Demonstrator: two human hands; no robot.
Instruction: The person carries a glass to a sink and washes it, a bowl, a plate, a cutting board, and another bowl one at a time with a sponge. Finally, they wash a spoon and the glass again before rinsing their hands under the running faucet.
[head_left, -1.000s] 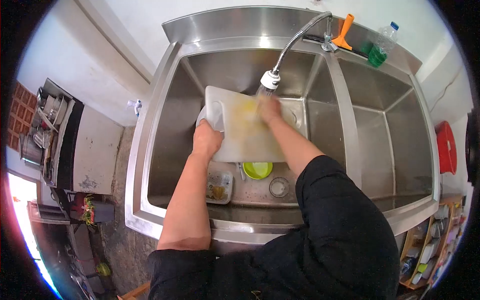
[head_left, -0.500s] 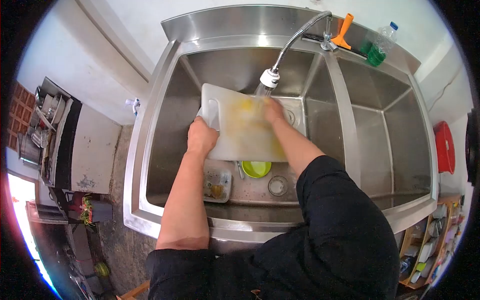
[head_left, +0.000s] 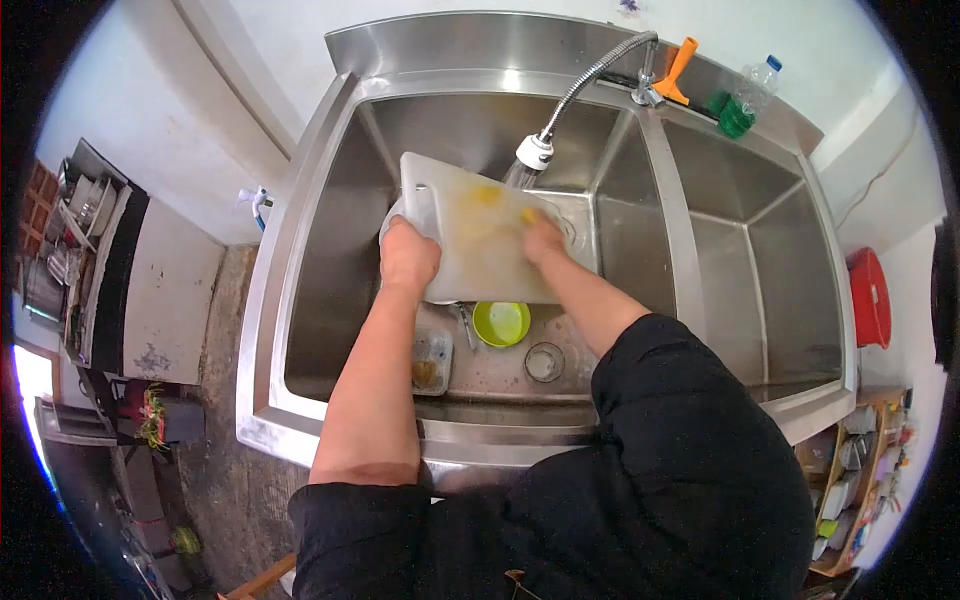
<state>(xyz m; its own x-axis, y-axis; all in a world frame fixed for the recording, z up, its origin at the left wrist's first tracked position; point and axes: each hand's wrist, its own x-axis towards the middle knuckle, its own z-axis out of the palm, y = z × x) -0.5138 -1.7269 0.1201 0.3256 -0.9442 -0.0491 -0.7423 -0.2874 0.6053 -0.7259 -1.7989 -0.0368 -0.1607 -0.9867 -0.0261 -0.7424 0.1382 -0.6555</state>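
Note:
My left hand (head_left: 409, 255) is closed around the left edge of a white cutting board (head_left: 470, 245), near its handle slot. The board is tilted over the large sink basin, with yellow stains on its face. Against the board's right part, my right hand (head_left: 543, 238) is closed and slightly blurred. A small yellow sponge-like pad (head_left: 529, 215) shows at its fingertips, mostly hidden by the hand. Water runs from the white faucet head (head_left: 535, 152) just behind the board. Under the board, a pale round dish is partly visible.
On the basin floor are a lime-green bowl (head_left: 501, 325), a clear plastic tray (head_left: 432, 362), a utensil (head_left: 468, 327) and a drain (head_left: 545, 362). An orange-handled tool (head_left: 679, 70) and a bottle of green liquid (head_left: 745, 103) stand at the back ledge. A red basin (head_left: 868, 298) is at right.
The right hand has moved slightly down and left across the board. The board has shifted a little up and left in view, showing more of the green bowl. The left hand keeps its hold.

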